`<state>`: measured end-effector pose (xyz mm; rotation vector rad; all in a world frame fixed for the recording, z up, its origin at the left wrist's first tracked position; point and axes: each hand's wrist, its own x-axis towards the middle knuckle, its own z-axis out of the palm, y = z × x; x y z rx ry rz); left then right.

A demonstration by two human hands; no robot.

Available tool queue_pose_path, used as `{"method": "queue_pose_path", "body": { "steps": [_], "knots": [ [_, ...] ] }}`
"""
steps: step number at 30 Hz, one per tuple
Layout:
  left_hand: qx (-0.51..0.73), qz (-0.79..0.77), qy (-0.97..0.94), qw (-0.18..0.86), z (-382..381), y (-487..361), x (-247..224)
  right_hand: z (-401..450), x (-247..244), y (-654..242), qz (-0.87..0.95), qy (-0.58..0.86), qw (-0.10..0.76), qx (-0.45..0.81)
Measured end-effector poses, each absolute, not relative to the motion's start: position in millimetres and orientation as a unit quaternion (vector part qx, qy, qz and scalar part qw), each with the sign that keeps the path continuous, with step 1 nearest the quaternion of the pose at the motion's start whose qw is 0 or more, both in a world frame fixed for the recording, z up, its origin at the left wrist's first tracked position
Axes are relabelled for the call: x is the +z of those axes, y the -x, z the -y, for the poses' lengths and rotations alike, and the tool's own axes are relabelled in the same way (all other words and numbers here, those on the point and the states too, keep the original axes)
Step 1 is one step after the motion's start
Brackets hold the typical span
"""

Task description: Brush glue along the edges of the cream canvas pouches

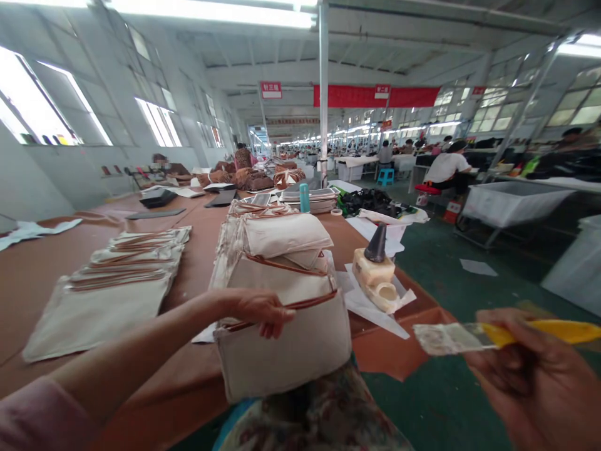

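Note:
My left hand (263,311) reaches across the front of a pile, its curled fingers closed on the brown-trimmed upper edge of a cream fabric panel (286,351). That panel hangs over the table's near edge, against my patterned apron (319,407). Behind it lie more cream fabric pieces (286,235), stacked and overlapping. Off to the right, my right hand (530,369) grips a brush (451,338) by its yellow handle; the flat bristles are whitish and crusted, pointing left. Between the hands stands a crusted glue bottle (375,275) with a dark cone on top.
A row of cream pieces (107,300) overlaps on the brown tabletop (197,244) at left. White paper (375,313) lies under the bottle. Farther back are a teal bottle (305,198), a tape roll (336,212) and a metal post (323,94). A wheeled bin (511,203) and seated person (446,166) are rightward.

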<state>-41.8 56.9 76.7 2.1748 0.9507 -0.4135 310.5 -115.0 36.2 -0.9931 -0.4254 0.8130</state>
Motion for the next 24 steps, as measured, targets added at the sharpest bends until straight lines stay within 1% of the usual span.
{"method": "queue_pose_path", "body": {
  "steps": [2,4,6,8,10,13,16,19,22,24],
  "knots": [
    [-0.157,-0.413,-0.861,0.251,-55,39,46,105,28,-293,0.137,0.452,0.779,0.413],
    [-0.1,-0.449,-0.871,0.171,-51,28,25,94,14,-285,0.104,0.442,0.779,0.433],
    [-0.022,-0.479,-0.869,0.118,-50,12,9,84,-2,-284,0.101,0.439,0.781,0.433],
    [0.052,-0.496,-0.861,0.101,-52,-5,-6,76,-16,-285,0.119,0.433,0.786,0.426],
    [0.093,-0.495,-0.855,0.121,-56,-19,-21,71,-27,-285,0.147,0.429,0.786,0.421],
    [0.096,-0.474,-0.859,0.167,-62,-32,-37,64,-38,-279,0.181,0.437,0.775,0.418],
    [0.114,-0.448,-0.866,0.192,-62,-35,-43,54,-45,-272,0.223,0.445,0.765,0.409],
    [0.154,-0.43,-0.855,0.246,-57,-31,-44,41,-50,-263,0.294,0.448,0.749,0.39],
    [0.185,-0.424,-0.832,0.305,-50,-28,-44,26,-53,-254,0.416,0.488,0.685,0.345],
    [0.192,-0.418,-0.826,0.327,-45,-27,-45,16,-51,-250,0.483,0.514,0.642,0.3]
  ]
}}
